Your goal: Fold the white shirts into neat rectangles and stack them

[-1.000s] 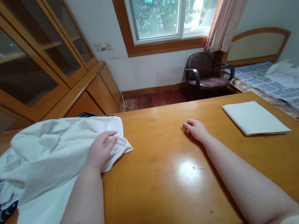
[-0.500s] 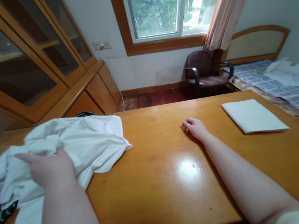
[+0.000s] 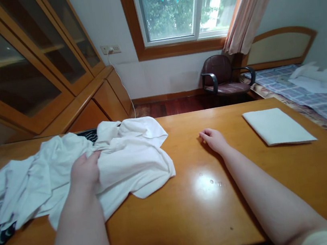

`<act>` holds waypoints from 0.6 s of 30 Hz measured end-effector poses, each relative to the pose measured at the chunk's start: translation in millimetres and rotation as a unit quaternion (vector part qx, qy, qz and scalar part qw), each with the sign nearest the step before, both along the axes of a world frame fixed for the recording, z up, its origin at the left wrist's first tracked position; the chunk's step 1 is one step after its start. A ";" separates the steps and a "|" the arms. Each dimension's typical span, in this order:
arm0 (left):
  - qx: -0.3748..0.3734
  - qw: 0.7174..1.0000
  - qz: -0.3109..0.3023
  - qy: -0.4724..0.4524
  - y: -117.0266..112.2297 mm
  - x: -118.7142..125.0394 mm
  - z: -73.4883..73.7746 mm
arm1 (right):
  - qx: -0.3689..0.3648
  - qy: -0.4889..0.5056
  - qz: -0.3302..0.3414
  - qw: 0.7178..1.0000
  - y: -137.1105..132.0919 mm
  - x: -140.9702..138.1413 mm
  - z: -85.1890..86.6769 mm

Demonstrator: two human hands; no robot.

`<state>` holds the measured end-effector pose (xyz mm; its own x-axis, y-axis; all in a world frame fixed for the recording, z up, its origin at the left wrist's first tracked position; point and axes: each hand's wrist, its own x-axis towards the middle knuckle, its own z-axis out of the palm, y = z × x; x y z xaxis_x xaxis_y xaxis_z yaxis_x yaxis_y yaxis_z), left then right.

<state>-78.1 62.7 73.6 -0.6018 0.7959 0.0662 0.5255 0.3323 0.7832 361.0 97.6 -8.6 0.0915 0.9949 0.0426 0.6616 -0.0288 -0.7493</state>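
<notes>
A crumpled white garment (image 3: 132, 159) lies bunched on the left half of the wooden table (image 3: 195, 215). My left hand (image 3: 85, 171) is closed on a fold of it, fingers curled into the cloth. A dark patterned cloth (image 3: 89, 135) peeks out behind the white one and again at the left edge. My right hand (image 3: 214, 139) rests on the bare tabletop near the middle, fingers loosely curled under and holding nothing. A folded white cloth (image 3: 276, 127) lies flat at the right of the table, well away from both hands.
Behind the table stand a glass-door wooden cabinet (image 3: 22, 69) at left, a dark armchair (image 3: 224, 77) under the window, and a bed (image 3: 314, 93) with a checked cover at right. A cord hangs from the wall socket (image 3: 110, 49).
My left hand went left across the white garment, gripped it and dragged it right toward the table's middle, bunching it and uncovering the dark cloth behind. My right hand stayed put.
</notes>
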 end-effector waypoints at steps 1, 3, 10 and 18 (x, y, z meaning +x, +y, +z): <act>-0.006 0.998 -0.033 -0.046 1.0 7.3 -2.8 | 0.000 -0.002 0.000 1.000 0.1 0.0 -0.3; -0.027 0.988 -0.101 -0.114 1.6 24.5 -6.8 | 0.000 -0.008 0.001 1.000 0.0 0.1 -1.1; -0.153 0.895 -0.361 -0.212 -10.4 78.8 -11.2 | 0.068 0.022 0.006 0.997 -6.2 -6.8 2.9; -0.169 0.809 -0.524 -0.208 -13.6 88.4 -17.3 | 0.085 -0.141 0.244 0.956 -11.7 -20.3 10.8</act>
